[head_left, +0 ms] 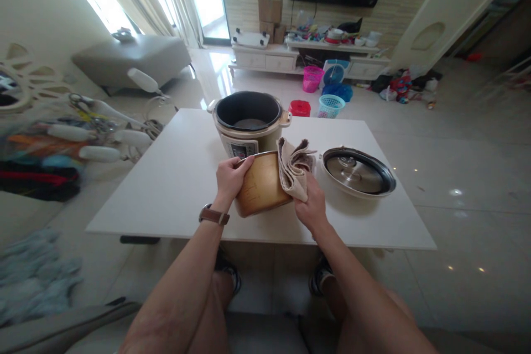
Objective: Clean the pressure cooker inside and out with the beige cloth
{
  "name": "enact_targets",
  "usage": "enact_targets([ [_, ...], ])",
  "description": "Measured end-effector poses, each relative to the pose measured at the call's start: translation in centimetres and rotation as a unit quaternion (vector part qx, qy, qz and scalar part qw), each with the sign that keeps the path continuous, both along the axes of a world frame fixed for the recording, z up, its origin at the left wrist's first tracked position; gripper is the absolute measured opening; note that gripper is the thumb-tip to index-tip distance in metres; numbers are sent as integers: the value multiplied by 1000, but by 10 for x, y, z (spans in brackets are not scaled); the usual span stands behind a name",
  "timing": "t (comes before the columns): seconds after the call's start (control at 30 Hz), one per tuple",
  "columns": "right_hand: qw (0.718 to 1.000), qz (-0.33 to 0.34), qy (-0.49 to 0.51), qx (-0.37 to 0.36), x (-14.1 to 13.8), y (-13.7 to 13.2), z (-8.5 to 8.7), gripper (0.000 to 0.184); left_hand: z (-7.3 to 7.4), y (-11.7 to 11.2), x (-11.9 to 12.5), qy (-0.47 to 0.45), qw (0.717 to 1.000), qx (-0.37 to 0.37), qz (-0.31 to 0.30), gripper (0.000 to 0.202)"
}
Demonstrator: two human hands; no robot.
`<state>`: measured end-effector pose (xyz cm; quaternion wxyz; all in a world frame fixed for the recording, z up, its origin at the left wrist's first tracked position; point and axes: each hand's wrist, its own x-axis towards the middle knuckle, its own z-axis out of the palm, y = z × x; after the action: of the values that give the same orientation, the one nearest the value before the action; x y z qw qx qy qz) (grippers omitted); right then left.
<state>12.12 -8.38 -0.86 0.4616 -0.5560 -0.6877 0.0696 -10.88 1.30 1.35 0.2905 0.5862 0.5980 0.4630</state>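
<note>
A gold-brown inner pot (pixel 262 185) is held tilted above the front of the white table (pixel 166 193). My left hand (pixel 229 180) grips its rim on the left side, thumb on the outer wall. At the pot's right side my right hand (pixel 311 204) is closed on a bunched beige cloth (pixel 292 168), which presses against the pot. Just behind stands the pressure cooker body (pixel 253 133), its dark cavity open upward and its control panel facing me. The cooker lid (pixel 357 172) lies upside down to the right, metal underside showing.
Beyond the table's far edge stand a red bin (pixel 299 108) and a light blue basket (pixel 332 105). A pink basket (pixel 312 78) is near the TV cabinet (pixel 265 60). To the left, a lamp with white bulbs (pixel 143 81) comes close to the table.
</note>
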Motion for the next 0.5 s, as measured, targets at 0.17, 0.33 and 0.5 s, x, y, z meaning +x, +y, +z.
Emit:
enact_targets([
  [0.17,985,38,-165,23,-6,-13,19,72,-1,-4,8,-4,1000,7,-8,63],
  [0.33,997,59,-45,-4,2,-6,18,62,-3,-7,6,-24,1000,11,-11,63],
  [0.5,953,-82,274,-104,16,20,-11,45,-8,-7,4,-66,997,14,-26,64],
])
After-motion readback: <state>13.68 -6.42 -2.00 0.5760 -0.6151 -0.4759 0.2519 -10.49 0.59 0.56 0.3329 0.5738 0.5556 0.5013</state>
